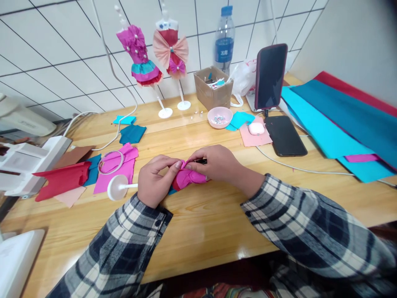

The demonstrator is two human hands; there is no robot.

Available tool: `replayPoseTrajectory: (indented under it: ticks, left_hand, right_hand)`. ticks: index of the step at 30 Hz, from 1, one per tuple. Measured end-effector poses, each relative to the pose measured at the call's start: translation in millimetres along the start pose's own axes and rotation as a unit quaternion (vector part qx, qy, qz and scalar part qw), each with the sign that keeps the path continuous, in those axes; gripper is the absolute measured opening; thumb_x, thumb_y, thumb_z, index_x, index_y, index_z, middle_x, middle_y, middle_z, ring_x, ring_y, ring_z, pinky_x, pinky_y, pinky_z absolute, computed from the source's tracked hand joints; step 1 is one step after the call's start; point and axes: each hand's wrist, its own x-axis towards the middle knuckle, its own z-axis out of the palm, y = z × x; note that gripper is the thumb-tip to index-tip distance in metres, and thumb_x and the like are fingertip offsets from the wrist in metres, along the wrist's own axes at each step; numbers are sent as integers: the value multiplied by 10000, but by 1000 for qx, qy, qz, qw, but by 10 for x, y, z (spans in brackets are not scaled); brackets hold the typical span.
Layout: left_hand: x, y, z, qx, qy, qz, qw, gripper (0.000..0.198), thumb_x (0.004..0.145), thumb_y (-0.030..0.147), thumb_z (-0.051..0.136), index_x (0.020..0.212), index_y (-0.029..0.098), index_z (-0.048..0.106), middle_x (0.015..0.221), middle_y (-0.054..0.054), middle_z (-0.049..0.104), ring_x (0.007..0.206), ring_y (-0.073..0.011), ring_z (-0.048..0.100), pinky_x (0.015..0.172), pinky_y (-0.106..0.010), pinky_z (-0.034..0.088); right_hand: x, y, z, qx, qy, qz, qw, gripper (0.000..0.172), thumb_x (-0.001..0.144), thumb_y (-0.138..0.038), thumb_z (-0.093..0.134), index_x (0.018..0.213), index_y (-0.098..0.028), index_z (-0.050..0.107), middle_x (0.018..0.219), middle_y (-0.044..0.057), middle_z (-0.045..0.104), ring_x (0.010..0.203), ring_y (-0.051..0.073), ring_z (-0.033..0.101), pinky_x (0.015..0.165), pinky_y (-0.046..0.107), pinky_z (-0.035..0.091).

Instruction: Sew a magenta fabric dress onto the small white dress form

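My left hand [154, 180] and my right hand [218, 165] meet over the middle of the wooden table [201, 231]. Both pinch a bunched piece of magenta crepe paper [187, 178] wrapped on a small white mannequin stand [118, 187] that lies on its side, base pointing left. My left fingers grip the paper's left edge. My right fingers are closed on the paper's top, and a thin dark tool [201, 161] pokes out from under them. A bit of blue paper shows beneath the magenta.
Two dressed paper-doll mannequins [141, 58] [171, 51] stand at the back beside a cardboard box [213, 87], a water bottle [225, 39] and a pink bead bowl [219, 117]. A propped phone [270, 76], a flat phone [285, 135], blue sheets [341, 120], paper scraps [116, 167] and a glue gun [21, 118] surround me.
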Motion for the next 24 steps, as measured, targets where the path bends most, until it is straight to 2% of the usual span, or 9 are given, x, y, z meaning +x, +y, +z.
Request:
replayPoseTrajectory:
  ticks: [8,11,14,16,19,22,24]
  left_hand:
    - [11,7,-4,6,4,1,1000,141,842,317,645,817,219,741,794,-17,711,739,-148,644,716,-279,524]
    - [11,4,-11,6,19,2,1000,147,845,317,645,821,205,737,782,-16,696,731,-141,636,711,-268,521]
    - [-7,-5,-21,-1,31,13,999,140,854,300,638,834,203,737,802,-20,696,766,-143,641,731,-264,523]
    - [-24,-12,-25,-6,35,21,999,131,859,291,633,856,214,739,845,-21,719,820,-152,659,781,-276,532]
    - [-46,-22,-26,-6,34,16,999,149,875,306,609,884,237,740,906,-6,761,877,-161,692,963,-352,504]
    - [-55,-39,-27,13,4,20,1000,182,886,343,579,893,258,740,909,18,775,854,-159,712,1078,-427,426]
    - [-58,-54,-29,27,-14,31,999,184,881,356,577,901,270,738,900,28,777,821,-153,716,1087,-443,415]
  right_hand:
    - [10,-27,-1,-7,6,-6,1000,231,863,-446,598,903,-284,758,859,-36,752,775,138,638,586,258,340]
    - [7,77,-93,-16,11,1,1000,273,867,-494,582,936,-291,752,918,-28,752,824,155,647,628,262,376]
    - [5,284,-216,-83,48,44,994,305,864,-504,583,990,-275,738,975,12,744,878,199,642,683,293,406]
    - [6,418,-271,-147,57,54,986,296,858,-468,605,1007,-246,732,974,52,735,925,240,624,739,337,418]
    - [1,488,-288,-207,78,34,975,250,811,-373,677,1004,-224,732,1045,96,701,1060,300,560,869,423,400]
    - [-22,363,-251,-134,122,-25,983,300,834,-285,642,1125,-228,687,1184,82,660,1133,265,535,941,405,389]
    - [-47,222,-205,-31,93,-64,993,301,892,-306,574,1172,-235,659,1137,44,695,1018,199,603,880,334,429]
